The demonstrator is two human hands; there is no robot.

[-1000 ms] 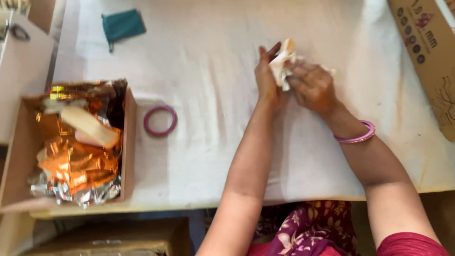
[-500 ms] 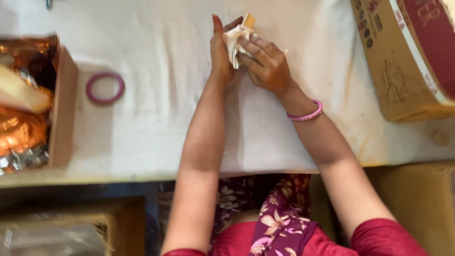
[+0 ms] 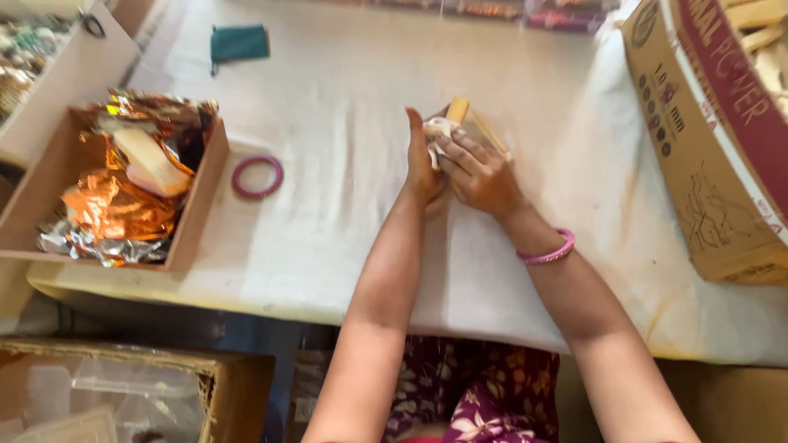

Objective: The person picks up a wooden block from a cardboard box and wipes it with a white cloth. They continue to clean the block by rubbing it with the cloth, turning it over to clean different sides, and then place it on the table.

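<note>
Clasping a small paper-wrapped block, left hand and right hand both gripped it; loose wrapping risked slipping open.

We are at a small packing workshop: a cloth-covered tabletop carries an open cardboard box of crumpled copper foil on the left and a large printed carton on the right, with more cartons stacked below.

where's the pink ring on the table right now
In the head view, the pink ring lies flat on the white cloth, left of the hands, just right of the foil-filled cardboard box.
</note>
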